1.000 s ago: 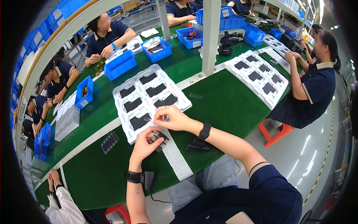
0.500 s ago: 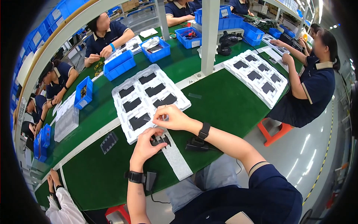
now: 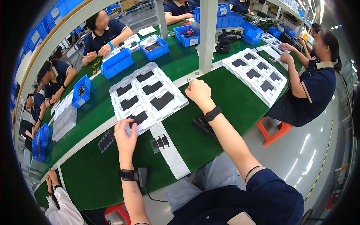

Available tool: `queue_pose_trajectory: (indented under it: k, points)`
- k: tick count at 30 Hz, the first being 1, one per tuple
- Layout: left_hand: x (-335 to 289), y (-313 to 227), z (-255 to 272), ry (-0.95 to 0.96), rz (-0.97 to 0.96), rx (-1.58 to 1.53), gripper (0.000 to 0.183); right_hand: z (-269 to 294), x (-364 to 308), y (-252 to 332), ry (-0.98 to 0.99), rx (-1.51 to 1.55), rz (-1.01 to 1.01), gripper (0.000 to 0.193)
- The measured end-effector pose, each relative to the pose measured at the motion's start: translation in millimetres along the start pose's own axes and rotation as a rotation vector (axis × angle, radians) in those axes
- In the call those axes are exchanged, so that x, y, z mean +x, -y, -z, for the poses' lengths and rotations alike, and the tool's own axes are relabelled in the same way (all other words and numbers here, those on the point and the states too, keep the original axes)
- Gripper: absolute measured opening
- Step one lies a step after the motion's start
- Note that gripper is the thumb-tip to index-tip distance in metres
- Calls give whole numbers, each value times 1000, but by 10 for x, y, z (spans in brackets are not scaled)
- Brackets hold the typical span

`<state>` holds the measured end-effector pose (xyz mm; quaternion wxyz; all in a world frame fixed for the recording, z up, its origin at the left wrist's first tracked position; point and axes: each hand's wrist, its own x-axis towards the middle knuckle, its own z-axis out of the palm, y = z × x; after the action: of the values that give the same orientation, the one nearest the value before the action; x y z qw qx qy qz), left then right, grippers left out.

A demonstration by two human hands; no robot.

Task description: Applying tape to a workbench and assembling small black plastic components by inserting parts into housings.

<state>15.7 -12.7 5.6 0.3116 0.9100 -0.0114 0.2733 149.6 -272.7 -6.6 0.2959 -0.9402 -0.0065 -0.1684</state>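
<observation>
My left hand (image 3: 125,135) is at the near left corner of a white moulded tray (image 3: 144,90). Its thumb and fingers are spread beside the flat black piece (image 3: 139,117) in that pocket; whether they touch it, I cannot tell. Several similar black pieces fill the other pockets. To the right of the tray, my right hand (image 3: 198,93) is closed above the green table, and its fingertips hide whatever they hold. Between my arms a small black notched strip (image 3: 162,141) on clear film lies across a white cloth strip (image 3: 172,161).
A dark-marked clear sheet (image 3: 106,141) lies left of my left hand. Farther right is a second white tray (image 3: 255,75) of black pieces. A grey post (image 3: 207,41) rises behind my right hand. Blue bins (image 3: 117,63) and co-workers line the table's far side.
Both hands have parted from the black notched strip, uncovering it. My left hand has moved left to the tray's corner; the right has gone forward and right, over where a clear film piece lay.
</observation>
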Motion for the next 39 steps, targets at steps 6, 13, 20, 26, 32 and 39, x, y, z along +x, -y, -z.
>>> queue_pose_trajectory:
  k: [6, 13, 20, 26, 32, 39]
  points:
    - [-88, 338, -86, 22, 115, 211, 26, -120, 19, -60, 13, -86, 28, 6]
    - [-85, 356, -118, 98, 148, 252, 36, -85, -55, 189, 99, 490, 577, 10]
    - [-78, 347, -92, 160, 186, 336, 43, -73, -300, 464, 581, 791, 660, 15]
    - [-17, 354, -99, 180, 274, 319, 45, -212, -305, 403, 573, 713, 733, 14]
    - [-23, 400, -109, 145, 276, 266, 43, -191, -341, 425, 617, 646, 783, 20]
    - [-8, 456, -151, 78, 264, 166, 40, -260, -381, 400, 475, 467, 854, 23]
